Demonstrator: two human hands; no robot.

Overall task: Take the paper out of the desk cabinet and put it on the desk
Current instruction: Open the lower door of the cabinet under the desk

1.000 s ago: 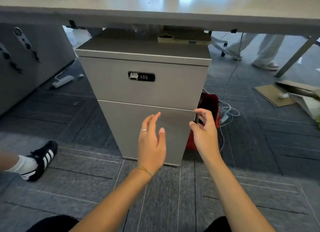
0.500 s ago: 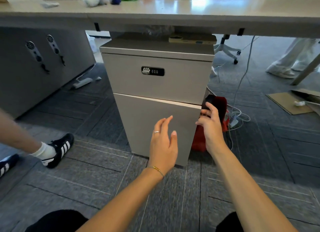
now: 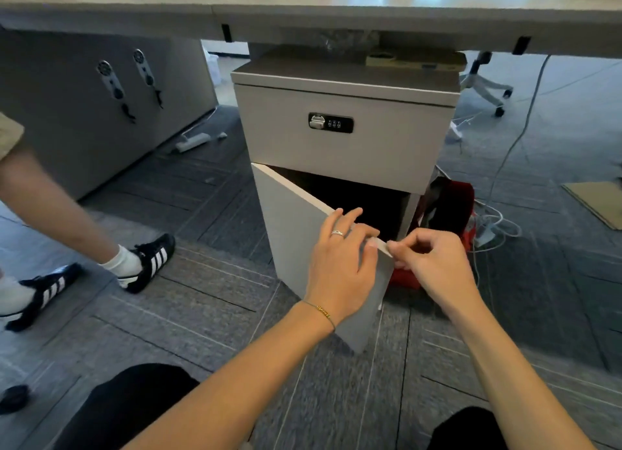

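A grey desk cabinet (image 3: pixel 346 147) with a combination lock stands under the desk (image 3: pixel 336 15). Its lower door (image 3: pixel 292 234) is swung partly open, hinged at the left, and the inside is dark; no paper shows. My left hand (image 3: pixel 343 264) lies over the door's top edge with fingers curled on it. My right hand (image 3: pixel 427 264) pinches the door's free top corner from the right.
Another person's legs and black striped shoes (image 3: pixel 148 261) are at the left. A red bag (image 3: pixel 451 207) and white cables (image 3: pixel 494 227) lie right of the cabinet. Flat cardboard (image 3: pixel 595 200) is on the floor at far right, and a chair base (image 3: pixel 488 86) behind.
The lower door was shut a second ago, cracked half a second ago, and is now swung out towards me. Both hands moved onto its top edge.
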